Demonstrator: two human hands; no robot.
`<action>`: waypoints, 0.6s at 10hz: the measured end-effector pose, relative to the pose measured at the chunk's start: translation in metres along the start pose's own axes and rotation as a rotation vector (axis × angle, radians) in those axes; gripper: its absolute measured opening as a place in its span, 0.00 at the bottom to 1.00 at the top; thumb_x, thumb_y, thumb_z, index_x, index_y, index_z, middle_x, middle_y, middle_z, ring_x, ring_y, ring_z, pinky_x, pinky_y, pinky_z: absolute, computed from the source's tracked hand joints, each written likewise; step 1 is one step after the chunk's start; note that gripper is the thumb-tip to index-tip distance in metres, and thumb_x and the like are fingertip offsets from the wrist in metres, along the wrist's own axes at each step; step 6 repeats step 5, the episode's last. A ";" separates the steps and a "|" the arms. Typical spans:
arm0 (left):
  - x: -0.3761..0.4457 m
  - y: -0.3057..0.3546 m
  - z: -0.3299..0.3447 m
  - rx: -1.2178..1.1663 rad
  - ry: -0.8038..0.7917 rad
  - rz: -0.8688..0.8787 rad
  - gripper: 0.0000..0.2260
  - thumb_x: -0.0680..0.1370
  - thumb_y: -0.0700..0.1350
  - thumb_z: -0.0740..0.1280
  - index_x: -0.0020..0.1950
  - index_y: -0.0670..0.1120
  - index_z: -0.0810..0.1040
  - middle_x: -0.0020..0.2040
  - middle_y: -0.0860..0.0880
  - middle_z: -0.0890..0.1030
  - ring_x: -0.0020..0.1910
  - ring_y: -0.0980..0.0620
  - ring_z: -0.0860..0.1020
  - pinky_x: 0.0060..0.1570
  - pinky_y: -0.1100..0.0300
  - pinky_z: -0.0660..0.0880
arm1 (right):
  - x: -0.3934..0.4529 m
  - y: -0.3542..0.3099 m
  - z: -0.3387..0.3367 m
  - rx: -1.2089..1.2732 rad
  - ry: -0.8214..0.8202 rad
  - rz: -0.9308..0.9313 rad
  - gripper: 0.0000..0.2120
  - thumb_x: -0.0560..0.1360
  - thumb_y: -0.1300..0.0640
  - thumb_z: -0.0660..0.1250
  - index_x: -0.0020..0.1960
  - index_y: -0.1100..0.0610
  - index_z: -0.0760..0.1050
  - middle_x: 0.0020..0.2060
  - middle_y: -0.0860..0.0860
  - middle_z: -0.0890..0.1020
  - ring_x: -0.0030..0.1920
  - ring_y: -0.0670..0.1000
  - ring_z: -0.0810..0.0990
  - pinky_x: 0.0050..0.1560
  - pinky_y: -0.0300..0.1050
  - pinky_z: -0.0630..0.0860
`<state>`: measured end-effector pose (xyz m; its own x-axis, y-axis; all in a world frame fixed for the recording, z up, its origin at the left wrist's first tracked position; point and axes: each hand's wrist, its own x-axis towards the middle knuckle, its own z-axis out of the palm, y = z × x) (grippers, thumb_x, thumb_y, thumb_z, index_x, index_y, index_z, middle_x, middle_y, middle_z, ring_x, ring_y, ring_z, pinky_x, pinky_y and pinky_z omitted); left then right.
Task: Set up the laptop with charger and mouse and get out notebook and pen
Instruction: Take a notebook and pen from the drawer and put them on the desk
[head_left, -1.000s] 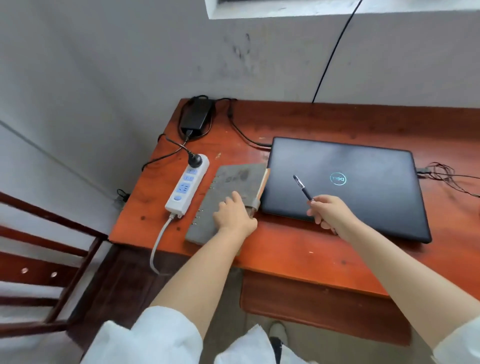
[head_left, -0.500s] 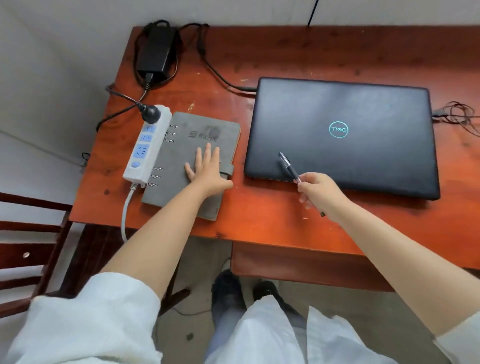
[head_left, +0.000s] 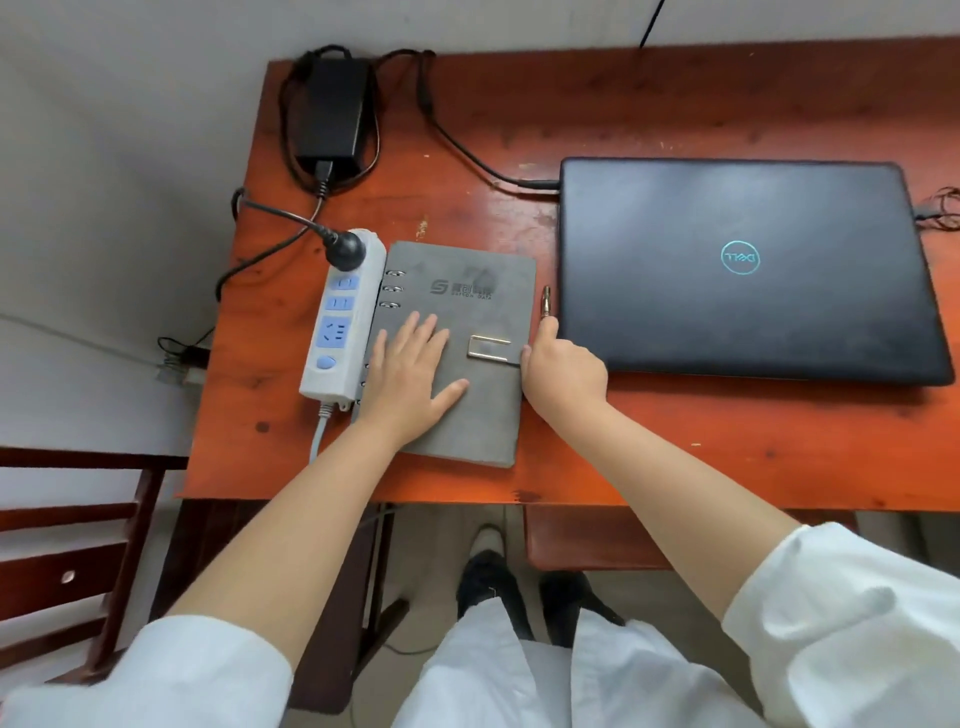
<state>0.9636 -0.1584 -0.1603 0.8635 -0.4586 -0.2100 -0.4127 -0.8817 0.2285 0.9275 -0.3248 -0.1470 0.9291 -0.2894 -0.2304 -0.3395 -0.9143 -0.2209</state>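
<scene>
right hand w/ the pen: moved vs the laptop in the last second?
Yes. The right hand was over the laptop lid; it now sits left of it, holding the pen in the gap beside the notebook.

Plain study or office corner. Reddish-brown wooden desk (head_left: 675, 457) against bare grey wall (head_left: 130, 156); closed black laptop (head_left: 748, 270), white power strip with blue sockets (head_left: 337, 317). Dark wooden chair (head_left: 78, 545) at near left.

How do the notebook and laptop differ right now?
The notebook is grey with ring binding on its left edge; the laptop is black with a teal logo. The notebook is clearly smaller than the laptop. The left hand lies flat on the notebook, while nothing rests on the laptop. A cable plugs into the laptop's left side; the notebook has none. Both lie closed and flat on the table.
</scene>
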 end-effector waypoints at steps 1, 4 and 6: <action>0.001 -0.003 0.003 0.090 -0.019 0.013 0.31 0.77 0.60 0.56 0.75 0.46 0.55 0.77 0.47 0.54 0.76 0.48 0.48 0.73 0.43 0.44 | -0.015 0.002 0.001 -0.007 0.034 0.000 0.12 0.79 0.57 0.54 0.57 0.64 0.66 0.47 0.61 0.83 0.46 0.63 0.82 0.35 0.46 0.71; 0.003 0.005 0.008 0.096 -0.035 -0.046 0.29 0.76 0.63 0.52 0.75 0.52 0.53 0.77 0.52 0.53 0.76 0.48 0.48 0.67 0.33 0.52 | -0.079 -0.001 0.018 0.008 -0.155 -0.267 0.33 0.71 0.48 0.70 0.70 0.56 0.63 0.65 0.64 0.68 0.62 0.61 0.69 0.59 0.53 0.72; 0.003 0.010 0.003 0.042 -0.022 -0.055 0.29 0.76 0.62 0.55 0.74 0.52 0.58 0.77 0.52 0.56 0.76 0.48 0.51 0.66 0.35 0.56 | -0.082 0.006 0.018 0.077 -0.075 -0.265 0.28 0.67 0.61 0.75 0.64 0.66 0.71 0.55 0.69 0.77 0.52 0.68 0.77 0.49 0.59 0.78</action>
